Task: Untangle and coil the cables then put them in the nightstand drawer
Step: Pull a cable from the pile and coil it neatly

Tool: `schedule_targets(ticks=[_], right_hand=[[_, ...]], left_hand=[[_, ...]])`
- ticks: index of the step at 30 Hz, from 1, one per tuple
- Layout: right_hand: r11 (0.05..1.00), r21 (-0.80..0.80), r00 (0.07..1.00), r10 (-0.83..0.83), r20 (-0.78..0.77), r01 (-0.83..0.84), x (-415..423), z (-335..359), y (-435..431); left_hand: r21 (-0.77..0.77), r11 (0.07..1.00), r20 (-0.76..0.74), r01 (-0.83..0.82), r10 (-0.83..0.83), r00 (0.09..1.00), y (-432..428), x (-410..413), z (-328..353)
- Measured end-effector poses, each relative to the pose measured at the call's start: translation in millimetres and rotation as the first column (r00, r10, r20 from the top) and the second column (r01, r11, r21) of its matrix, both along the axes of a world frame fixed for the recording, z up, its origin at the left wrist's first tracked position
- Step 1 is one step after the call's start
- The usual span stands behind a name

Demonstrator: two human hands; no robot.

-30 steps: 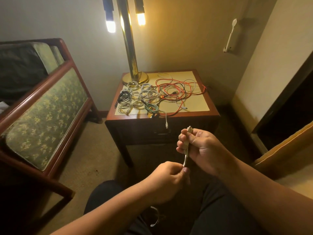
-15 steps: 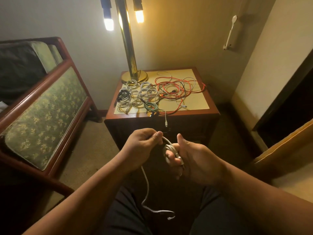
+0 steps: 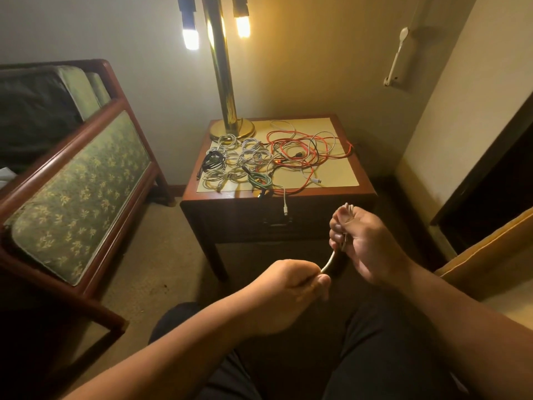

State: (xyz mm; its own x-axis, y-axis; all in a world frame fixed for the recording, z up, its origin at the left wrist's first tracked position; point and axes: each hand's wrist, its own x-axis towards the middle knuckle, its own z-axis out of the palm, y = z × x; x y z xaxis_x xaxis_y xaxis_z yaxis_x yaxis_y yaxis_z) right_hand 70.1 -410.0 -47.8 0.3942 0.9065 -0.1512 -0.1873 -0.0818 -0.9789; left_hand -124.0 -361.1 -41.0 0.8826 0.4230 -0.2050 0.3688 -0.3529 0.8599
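You are mid-coil on one white cable (image 3: 331, 259). Your right hand (image 3: 364, 243) is curled round the gathered loops, which poke out above its fingers. Your left hand (image 3: 291, 285) pinches the free run just below, and the short stretch between them is taut. Both hands are over your lap, in front of the bench (image 3: 331, 192) and apart from it. I judge this to be the winding step; how much cable trails below the left hand is hidden. The next move calls for feeding another turn up to the right hand without letting the held loops spring open.

On the bench, a cluster of coiled cables (image 3: 239, 161) lies on the left near the lamp base (image 3: 232, 129). A red and white tangle (image 3: 302, 151) sprawls on the right, so much of the job remains. One white plug end (image 3: 285, 210) hangs over the front edge, just above the drawer (image 3: 277, 225), which is shut; it could snag when you pull.

Room is tight at the sides, with the upholstered seat (image 3: 80, 192) to your left and a yellow cushion edge (image 3: 490, 243) to your right. The drawer has open floor to slide into, toward your legs.
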Motion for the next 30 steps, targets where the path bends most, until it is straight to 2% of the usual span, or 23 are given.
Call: schedule_targets(ticks=[2, 5, 7, 9, 14, 18, 21, 24, 27, 30], right_hand=[[0.996, -0.081, 0.978, 0.05, 0.202, -0.034, -0.3, -10.4, -1.4], [0.981, -0.142, 0.955, 0.167, 0.244, -0.135, -11.2, -19.9, 0.0], [0.955, -0.152, 0.936, 0.282, 0.212, -0.254, -19.8, -21.0, -0.2], [0.924, -0.152, 0.909, 0.376, 0.182, -0.351, -29.4, -18.5, -2.1], [0.87, -0.138, 0.878, 0.479, 0.005, -0.474, -44.4, -7.8, -6.4], [0.833, -0.032, 0.83, 0.544, -0.123, -0.552, -48.2, 4.5, -9.4], [0.824, 0.061, 0.804, 0.563, -0.19, -0.563, -51.4, 15.6, -11.7], [0.834, 0.165, 0.761, 0.549, -0.346, -0.526, -54.1, 24.0, -13.7], [0.883, 0.222, 0.738, 0.468, -0.486, -0.414, -54.9, 31.7, -13.2], [0.949, 0.182, 0.766, 0.317, -0.56, -0.259, -53.8, 36.3, -10.1]], left_hand=[[0.002, 1.0, 0.088, 0.006, -0.006, 0.996, -1.1, -2.0, 16.8], [0.014, 1.0, 0.177, 0.01, -0.012, 0.984, 2.7, -7.1, 32.7], [-0.011, 1.0, 0.235, -0.008, 0.01, 0.972, 3.8, -8.7, 38.0], [-0.103, 0.992, 0.307, -0.079, 0.107, 0.946, 5.7, -8.5, 39.9], [-0.353, 0.909, 0.362, -0.221, 0.351, 0.863, 16.2, -7.5, 39.1], [-0.355, 0.861, 0.346, -0.363, 0.482, 0.805, 32.3, -8.3, 22.1], [-0.332, 0.867, 0.313, -0.371, 0.472, 0.824, 35.5, -8.2, 10.7], [-0.378, 0.865, 0.302, -0.329, 0.451, 0.84, 27.1, -6.1, 0.9], [-0.419, 0.835, 0.249, -0.357, 0.484, 0.839, 13.6, 0.7, -5.6], [-0.43, 0.807, 0.172, -0.404, 0.513, 0.841, 0.9, 8.7, -14.7]])
